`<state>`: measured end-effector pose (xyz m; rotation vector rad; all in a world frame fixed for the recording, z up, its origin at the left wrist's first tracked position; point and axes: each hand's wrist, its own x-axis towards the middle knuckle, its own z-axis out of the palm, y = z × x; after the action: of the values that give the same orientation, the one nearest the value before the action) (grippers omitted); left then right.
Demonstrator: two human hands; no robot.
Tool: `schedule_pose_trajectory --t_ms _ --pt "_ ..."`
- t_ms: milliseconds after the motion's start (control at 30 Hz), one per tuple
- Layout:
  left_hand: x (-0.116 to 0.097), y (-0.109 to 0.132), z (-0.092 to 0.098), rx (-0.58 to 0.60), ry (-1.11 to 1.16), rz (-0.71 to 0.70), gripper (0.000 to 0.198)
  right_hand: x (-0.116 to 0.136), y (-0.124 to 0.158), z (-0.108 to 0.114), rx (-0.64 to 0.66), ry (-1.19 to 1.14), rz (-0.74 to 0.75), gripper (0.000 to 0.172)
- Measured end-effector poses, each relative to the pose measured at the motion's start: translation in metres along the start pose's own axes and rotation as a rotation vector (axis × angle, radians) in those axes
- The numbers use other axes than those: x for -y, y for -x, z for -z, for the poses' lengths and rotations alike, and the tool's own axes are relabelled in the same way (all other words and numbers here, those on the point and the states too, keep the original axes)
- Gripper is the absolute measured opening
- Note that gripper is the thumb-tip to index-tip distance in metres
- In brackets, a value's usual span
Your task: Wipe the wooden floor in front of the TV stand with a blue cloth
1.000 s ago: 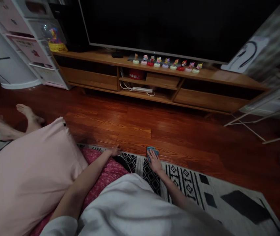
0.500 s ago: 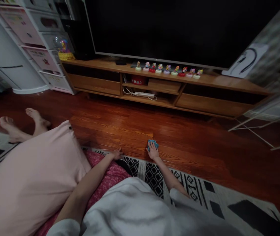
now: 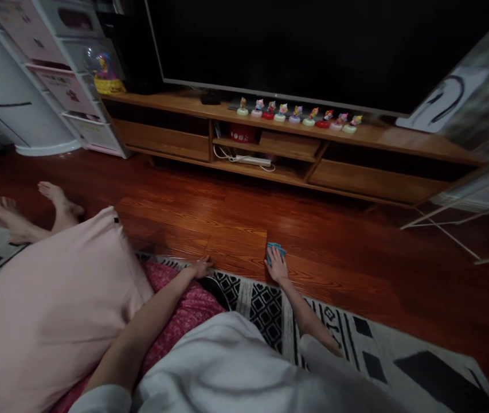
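Observation:
My right hand [image 3: 277, 268] presses a small blue cloth [image 3: 276, 246] against the wooden floor [image 3: 231, 206], just past the rug's edge. Its fingers lie over the cloth and hide much of it. To the left, my left hand [image 3: 202, 267] rests at the border between floor and rug with nothing in it, its fingers stretched out. The patterned black-and-white rug [image 3: 265, 304] runs beneath me. A pink pillow [image 3: 63, 292] lies beside my left arm.
A long wooden TV stand [image 3: 158, 135] spans the far side, bearing a large television [image 3: 287, 46] and a row of small figurines [image 3: 296, 113]. At right stands a white metal rack [image 3: 446, 229]. Someone's bare feet [image 3: 33, 215] show at left.
My right hand has slid a little to the right across the floor with the blue cloth. My left hand stays at about the same spot, while the view has tilted slightly.

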<state>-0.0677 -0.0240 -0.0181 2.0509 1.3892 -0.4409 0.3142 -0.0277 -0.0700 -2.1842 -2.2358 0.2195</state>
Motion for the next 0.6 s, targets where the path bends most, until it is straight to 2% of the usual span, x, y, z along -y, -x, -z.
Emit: schedule_pose_trajectory --t_ms 133,200,233,300,400,467,533,600 --pt "-0.004 -0.004 0.0 -0.084 -0.002 0.017 0.058 0.008 -0.059 0.012 -0.015 -0.009 -0.217 0.065" --pt "-0.008 -0.007 0.001 -0.106 -0.006 0.029 0.062 0.026 -0.075 0.011 -0.025 -0.034 -0.277 0.066" --pt "-0.01 -0.007 0.002 -0.112 -0.006 0.034 0.065 0.039 -0.078 0.009 -0.036 -0.045 -0.262 0.066" --pt "-0.013 -0.007 0.004 -0.118 -0.004 0.046 0.068 0.07 -0.075 0.002 -0.066 -0.062 -0.125 0.064" --pt "-0.016 -0.006 0.006 -0.109 -0.007 0.08 0.072 0.118 -0.053 -0.012 -0.11 -0.089 0.229 0.061" --pt "-0.018 -0.005 0.005 -0.096 -0.005 0.096 0.074 0.141 -0.037 -0.018 -0.119 -0.114 0.445 0.059" --pt "-0.019 -0.005 0.005 -0.091 0.01 0.096 0.074 0.15 -0.03 -0.018 -0.105 -0.132 0.619 0.058" --pt "-0.019 -0.004 0.004 -0.094 0.027 0.09 0.074 0.144 -0.036 -0.011 -0.07 -0.132 0.746 0.057"
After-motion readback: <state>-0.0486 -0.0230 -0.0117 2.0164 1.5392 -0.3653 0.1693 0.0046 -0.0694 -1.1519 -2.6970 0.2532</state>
